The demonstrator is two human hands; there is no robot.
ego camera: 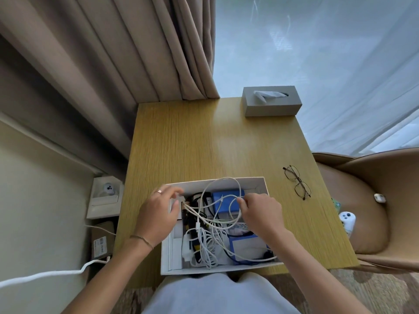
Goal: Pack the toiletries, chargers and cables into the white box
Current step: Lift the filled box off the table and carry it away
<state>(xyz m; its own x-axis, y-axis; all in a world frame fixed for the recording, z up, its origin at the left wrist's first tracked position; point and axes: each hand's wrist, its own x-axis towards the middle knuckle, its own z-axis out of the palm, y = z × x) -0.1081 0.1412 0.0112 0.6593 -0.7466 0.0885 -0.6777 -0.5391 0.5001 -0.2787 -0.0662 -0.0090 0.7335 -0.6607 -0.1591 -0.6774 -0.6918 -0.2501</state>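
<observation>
A limp, light white cable (223, 191) (prone to tangling) is pinched by the left hand (158, 214) and right hand (260, 214) over the white box (217, 269); it is best gathered by its loops.

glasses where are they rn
The glasses lie folded open on the table, just right of the white box and nearer than the tissue box.

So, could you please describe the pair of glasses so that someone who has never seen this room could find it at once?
Start at the wooden table by the window. On its right side, just past the open white box that both hands are working in, lie the glasses, folded open on bare wood. They are the only thin dark wire frame there; the grey tissue box sits far back at the corner.
</observation>
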